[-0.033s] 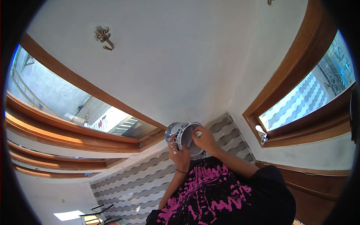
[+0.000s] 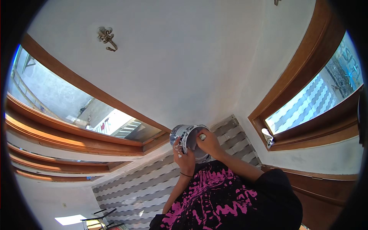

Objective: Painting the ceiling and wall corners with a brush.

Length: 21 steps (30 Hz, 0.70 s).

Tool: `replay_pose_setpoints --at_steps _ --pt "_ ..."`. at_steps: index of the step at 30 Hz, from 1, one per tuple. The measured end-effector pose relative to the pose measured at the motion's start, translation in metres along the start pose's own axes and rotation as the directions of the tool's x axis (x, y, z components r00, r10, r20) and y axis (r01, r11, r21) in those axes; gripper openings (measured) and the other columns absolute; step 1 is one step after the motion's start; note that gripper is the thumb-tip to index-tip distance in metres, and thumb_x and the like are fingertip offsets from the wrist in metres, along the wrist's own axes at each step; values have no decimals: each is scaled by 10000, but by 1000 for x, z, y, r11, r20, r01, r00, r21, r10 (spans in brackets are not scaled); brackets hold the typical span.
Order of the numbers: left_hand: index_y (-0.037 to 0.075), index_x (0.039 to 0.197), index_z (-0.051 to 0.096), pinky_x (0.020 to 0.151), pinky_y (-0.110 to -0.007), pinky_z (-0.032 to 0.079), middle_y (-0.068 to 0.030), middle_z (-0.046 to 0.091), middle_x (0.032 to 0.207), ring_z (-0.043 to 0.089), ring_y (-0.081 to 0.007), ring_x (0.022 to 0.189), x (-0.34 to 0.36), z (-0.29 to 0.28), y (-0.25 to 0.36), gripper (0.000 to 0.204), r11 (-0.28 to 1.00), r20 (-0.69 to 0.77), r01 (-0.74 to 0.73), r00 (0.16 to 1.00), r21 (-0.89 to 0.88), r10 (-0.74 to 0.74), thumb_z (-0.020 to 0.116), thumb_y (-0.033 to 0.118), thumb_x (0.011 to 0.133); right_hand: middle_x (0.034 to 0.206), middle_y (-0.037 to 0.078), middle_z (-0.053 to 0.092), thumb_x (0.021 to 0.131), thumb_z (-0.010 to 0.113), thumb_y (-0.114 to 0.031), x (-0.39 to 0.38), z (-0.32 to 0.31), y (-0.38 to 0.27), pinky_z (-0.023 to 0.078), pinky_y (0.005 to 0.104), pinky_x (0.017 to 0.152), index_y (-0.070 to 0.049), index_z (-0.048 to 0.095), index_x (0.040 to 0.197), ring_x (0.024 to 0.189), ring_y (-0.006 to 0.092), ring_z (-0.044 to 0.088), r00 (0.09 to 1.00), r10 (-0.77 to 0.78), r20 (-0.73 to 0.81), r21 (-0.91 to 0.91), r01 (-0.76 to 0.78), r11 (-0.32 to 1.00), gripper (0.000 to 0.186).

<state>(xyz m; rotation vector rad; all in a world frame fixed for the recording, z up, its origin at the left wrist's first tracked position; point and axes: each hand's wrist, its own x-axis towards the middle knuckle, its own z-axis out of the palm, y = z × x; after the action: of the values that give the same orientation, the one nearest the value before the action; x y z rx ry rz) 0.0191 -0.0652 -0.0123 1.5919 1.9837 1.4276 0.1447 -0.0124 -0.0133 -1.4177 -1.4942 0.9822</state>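
A paint-smeared round bucket [image 2: 178, 134], grey-white with dark patches, is tilted in front of my chest with its mouth toward the right. My left hand [image 2: 184, 158] grips its rim and side, fingers wrapped round it and specked with white. At the bucket's mouth my right hand [image 2: 208, 142] is closed on a tool, whose pale rounded handle end [image 2: 202, 137] pokes out of the fist. The tool's other end is hidden by the hand and the bucket, so its kind cannot be made out. Greyish-white material coats the bucket's inside.
A pale wall [image 2: 184, 65] rises ahead, bearing an ornate metal hook [image 2: 106, 38]. Wood-framed windows flank it on the left [image 2: 88, 96] and right [image 2: 264, 115]. A crumpled cloth [image 2: 267, 137] lies on the right sill. Below is a patterned tile floor [image 2: 142, 188], with a dark-framed chair [image 2: 100, 218] at lower left.
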Motion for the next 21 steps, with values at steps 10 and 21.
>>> replay_pose_setpoints --at_steps 10,21 --pt "-3 1221 529 951 -397 458 -163 582 1216 590 -327 1099 0 9 18 489 998 28 1 1000 -59 1 549 -72 737 802 246 661 769 675 -204 7 23 5 522 487 711 -3 633 899 783 430 648 999 48 23 -290 -40 956 243" --pt "27 1255 532 966 -407 448 -182 575 1217 569 -357 1131 -7 22 6 513 999 119 40 992 -37 -35 543 -55 749 852 287 652 764 685 -204 8 35 49 518 504 759 32 640 943 844 454 636 990 71 125 -255 -38 966 300"
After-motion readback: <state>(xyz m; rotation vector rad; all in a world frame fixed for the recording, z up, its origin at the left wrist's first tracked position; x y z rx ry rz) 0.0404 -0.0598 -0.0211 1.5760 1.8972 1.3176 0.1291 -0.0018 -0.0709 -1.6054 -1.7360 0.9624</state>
